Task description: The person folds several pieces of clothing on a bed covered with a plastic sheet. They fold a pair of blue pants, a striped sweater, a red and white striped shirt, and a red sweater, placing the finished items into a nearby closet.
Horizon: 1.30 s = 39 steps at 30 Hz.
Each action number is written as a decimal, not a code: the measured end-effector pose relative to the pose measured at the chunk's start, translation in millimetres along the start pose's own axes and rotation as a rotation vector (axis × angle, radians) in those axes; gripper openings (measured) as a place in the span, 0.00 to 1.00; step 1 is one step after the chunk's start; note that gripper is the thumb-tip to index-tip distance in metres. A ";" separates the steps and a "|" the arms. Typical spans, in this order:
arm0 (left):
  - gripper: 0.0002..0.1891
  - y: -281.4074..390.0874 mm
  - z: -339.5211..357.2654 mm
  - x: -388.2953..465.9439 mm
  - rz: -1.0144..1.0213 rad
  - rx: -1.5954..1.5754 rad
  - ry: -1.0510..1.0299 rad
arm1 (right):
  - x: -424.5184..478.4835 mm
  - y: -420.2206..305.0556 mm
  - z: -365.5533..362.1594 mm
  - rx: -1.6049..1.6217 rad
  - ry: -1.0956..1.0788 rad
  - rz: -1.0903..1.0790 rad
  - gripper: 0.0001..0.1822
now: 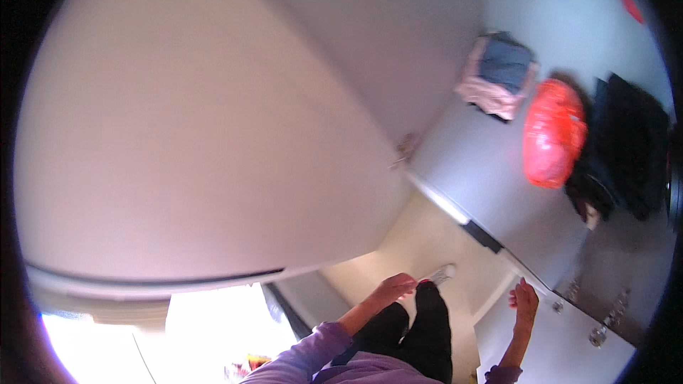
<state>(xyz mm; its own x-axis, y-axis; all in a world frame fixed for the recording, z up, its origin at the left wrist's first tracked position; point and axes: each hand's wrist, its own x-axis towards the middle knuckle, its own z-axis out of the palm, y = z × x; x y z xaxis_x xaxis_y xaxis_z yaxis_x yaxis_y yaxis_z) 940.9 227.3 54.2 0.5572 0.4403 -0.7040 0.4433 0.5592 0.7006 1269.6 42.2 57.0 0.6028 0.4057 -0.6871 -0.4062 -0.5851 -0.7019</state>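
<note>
My left hand (397,287) hangs above my dark trousers and one light shoe (444,274); it touches nothing that I can make out, and its fingers are partly hidden and blurred. My right hand (525,298) is beside the edge of a white cabinet door (555,336) that has clear faceted knobs (597,336). Its fingers look bent, and whether they touch the door edge cannot be told. Farther up, a shiny red plastic bag (554,136) lies on a grey-white shelf (469,170), between a stack of folded clothes (504,64) and a pile of dark clothes (627,144).
A large pale panel (187,117) fills the left and upper left. Light-coloured floor (432,234) shows around my feet. At the lower left is a very bright area (213,325) with small coloured items near its bottom. A black strip (482,237) sits on the shelf's front edge.
</note>
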 end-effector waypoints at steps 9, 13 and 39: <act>0.19 -118.1 -56.5 -198.7 0.003 -0.140 0.531 | -110.3 35.7 130.3 -0.327 -0.502 -0.107 0.09; 0.21 -189.2 -64.5 -269.5 -0.071 -0.385 0.746 | -130.5 47.2 146.6 -0.528 -0.611 -0.056 0.10; 0.14 -379.4 43.1 -446.7 0.755 -1.870 2.312 | -358.8 54.7 518.9 -1.631 -1.716 -0.784 0.19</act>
<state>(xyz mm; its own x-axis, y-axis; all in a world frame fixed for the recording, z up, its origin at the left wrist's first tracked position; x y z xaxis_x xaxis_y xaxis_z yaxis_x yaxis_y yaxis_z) 554.1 -211.8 107.9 -0.7901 -0.3660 -0.4917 -0.2319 -0.5641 0.7925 674.8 229.0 167.6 -0.8078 0.1765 -0.5624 0.5840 0.3701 -0.7225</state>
